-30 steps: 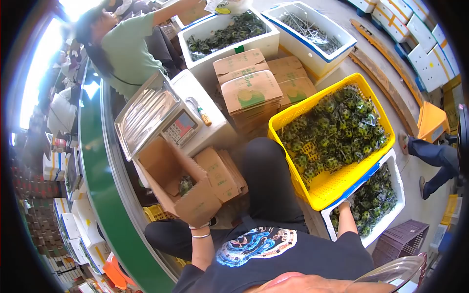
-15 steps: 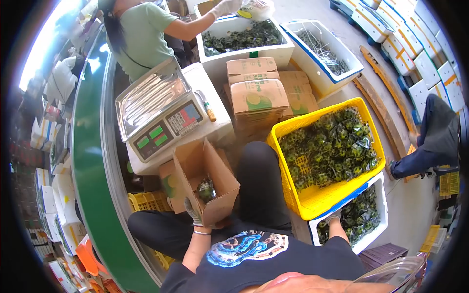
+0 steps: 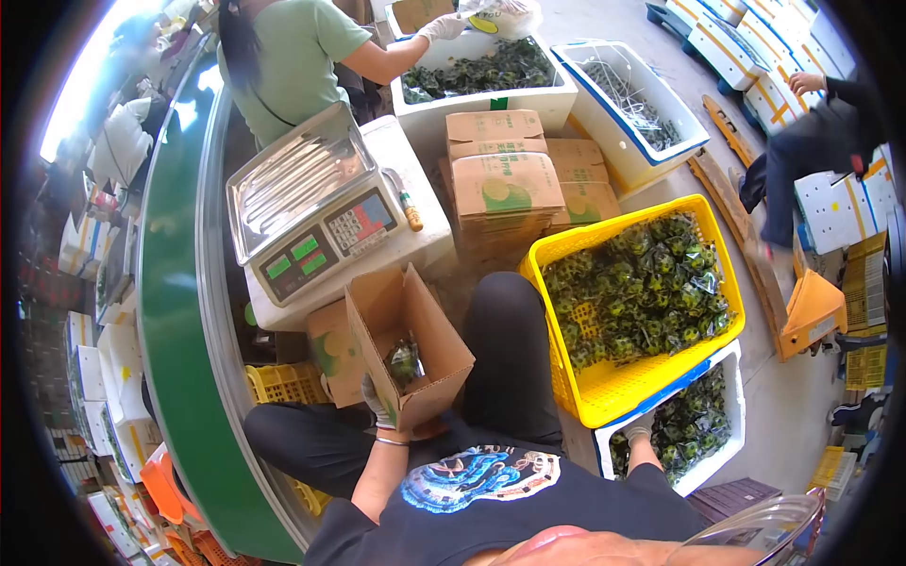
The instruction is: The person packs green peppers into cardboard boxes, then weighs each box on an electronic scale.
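My left hand (image 3: 378, 404), in a pale glove, grips the near left side of an open cardboard box (image 3: 442, 387). The box stands tilted between my legs, and a clear-wrapped packet of green produce (image 3: 404, 362) lies inside it. My right hand (image 3: 639, 429), also gloved, reaches into a white foam box (image 3: 735, 429) at my side. Around it are wrapped green packets (image 3: 694, 415); its fingers are largely hidden there. Just beyond, a yellow crate (image 3: 604, 404) holds many similar packets.
A scale (image 3: 311, 226) rests on a white foam box (image 3: 429, 226) beside a green conveyor (image 3: 175, 368). Flattened cartons (image 3: 505, 179) are stacked ahead. A co-worker in a green shirt (image 3: 293, 57) holds a plastic bag (image 3: 505, 17). Another person's leg (image 3: 783, 179) is at the right.
At the right, the walking person has shifted, and an orange piece of equipment shows beside them. My view has turned slightly. My left hand still holds the box; my right remains in the foam box.
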`<state>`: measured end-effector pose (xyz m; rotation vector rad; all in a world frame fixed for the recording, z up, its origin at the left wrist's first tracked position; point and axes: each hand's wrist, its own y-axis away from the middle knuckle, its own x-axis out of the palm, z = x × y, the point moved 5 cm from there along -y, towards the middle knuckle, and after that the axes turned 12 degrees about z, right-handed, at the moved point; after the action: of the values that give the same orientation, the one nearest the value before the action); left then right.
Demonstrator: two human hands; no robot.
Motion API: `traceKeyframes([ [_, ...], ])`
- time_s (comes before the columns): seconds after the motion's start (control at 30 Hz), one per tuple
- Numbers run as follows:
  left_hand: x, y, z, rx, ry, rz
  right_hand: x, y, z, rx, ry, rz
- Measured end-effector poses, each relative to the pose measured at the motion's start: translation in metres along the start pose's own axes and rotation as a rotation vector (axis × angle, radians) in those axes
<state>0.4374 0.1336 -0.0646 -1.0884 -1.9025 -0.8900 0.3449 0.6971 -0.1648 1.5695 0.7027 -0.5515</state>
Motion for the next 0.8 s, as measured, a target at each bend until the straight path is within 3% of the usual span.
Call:
traceKeyframes([
  [0.23,-0.016,-0.005,0.006,-0.053,-0.021,0.123,0.017,-0.022,-0.008,-0.045,-0.190,0.004],
  [0.3,-0.024,-0.007,0.009,-0.051,-0.005,0.060,0.028,-0.029,-0.019,-0.079,-0.339,-0.028],
  [0.33,-0.027,-0.006,0.011,-0.046,0.007,0.039,0.036,-0.033,-0.027,-0.112,-0.567,-0.059],
  [0.4,-0.035,-0.003,0.014,-0.037,0.025,-0.001,0.027,-0.018,-0.024,-0.063,-0.051,-0.040],
  [0.47,-0.041,-0.009,0.014,-0.030,0.040,0.035,0.021,0.004,-0.035,0.081,-0.743,-0.123],
  [0.5,-0.042,-0.012,0.014,-0.029,0.048,0.054,-0.018,0.040,-0.017,0.197,-0.781,-0.143],
  [0.63,-0.031,-0.024,0.011,-0.024,0.077,0.070,-0.013,0.071,-0.042,0.289,-0.541,-0.292],
  [0.7,-0.028,-0.031,0.007,-0.036,0.115,0.059,-0.018,0.090,-0.057,0.319,-0.570,-0.314],
  [0.73,-0.025,-0.033,0.005,-0.046,0.129,0.059,-0.014,0.091,-0.071,0.322,-0.648,-0.380],
  [0.8,-0.009,-0.035,-0.001,-0.065,0.163,0.057,-0.029,0.094,-0.075,0.075,-1.084,-0.440],
])
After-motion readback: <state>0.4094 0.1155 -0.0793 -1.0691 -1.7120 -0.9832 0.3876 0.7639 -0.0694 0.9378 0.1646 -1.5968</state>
